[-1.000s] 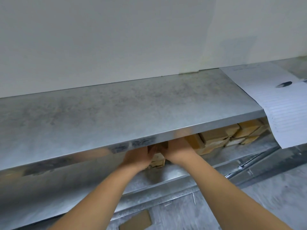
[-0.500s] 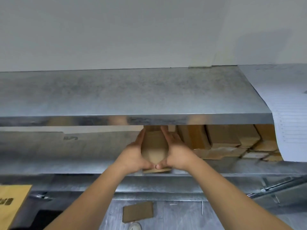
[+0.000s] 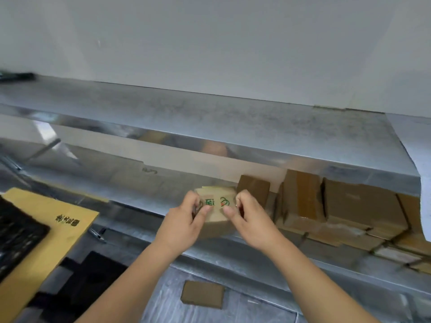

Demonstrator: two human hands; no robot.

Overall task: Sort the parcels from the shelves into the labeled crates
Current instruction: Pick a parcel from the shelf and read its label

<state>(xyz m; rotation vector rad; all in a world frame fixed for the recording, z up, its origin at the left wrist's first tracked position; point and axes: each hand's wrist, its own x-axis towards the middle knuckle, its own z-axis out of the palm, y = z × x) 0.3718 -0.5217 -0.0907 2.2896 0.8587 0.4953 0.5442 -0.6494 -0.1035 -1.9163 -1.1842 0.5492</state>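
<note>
Far to the left of the fingers lies a yellow flat box [image 3: 42,231] with dark print, and a black thing [image 3: 16,236] lies partly on it. Below the hands, a small brown card piece [image 3: 202,294] lies on the gray floor.

The left hand [image 3: 184,220] and the right hand [image 3: 247,217] hold one small brown parcel [image 3: 215,206] between them, just in front of the lower shelf [image 3: 140,208]. Each thumb presses the front and the other fingers curl around the sides, so both hands are pinching it. Green marks show between the thumbs.

Half a second ago the parcel was further back under the top shelf [image 3: 210,117] and its front looked plain.

Right of the fingers, more brown parcels [image 3: 338,210] are stacked on the lower shelf. A white paper [image 3: 417,145] hangs over the top shelf's right end, cut off by the edge. The green marks are too blurry to read.
</note>
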